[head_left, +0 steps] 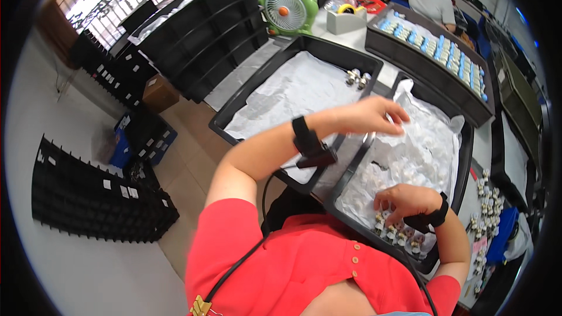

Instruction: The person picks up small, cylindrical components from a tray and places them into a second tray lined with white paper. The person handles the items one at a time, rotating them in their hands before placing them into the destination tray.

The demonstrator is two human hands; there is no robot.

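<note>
My left hand [374,116] hovers over the inner edges of two black trays, its fingers loosely bent and apart, with nothing visible in them. Low over the right-hand tray [346,199], my right hand [408,200] points its curled fingers down and closes them on a small figurine [380,220] at the end of a row. More small white-and-gold figurines [405,235] stand beside it along the tray's near edge. Crumpled white paper [410,140] lines this tray. In the left-hand tray [227,118], a few figurines [358,77] sit at the far right corner on white paper.
Beyond the trays stand a green fan [288,9], a tape dispenser [346,20] and a bin of blue-and-white pieces [433,47]. A person [426,0] sits behind. More figurines [485,210] and a blue box [503,235] lie at right. Black crates [202,35] are stacked at left.
</note>
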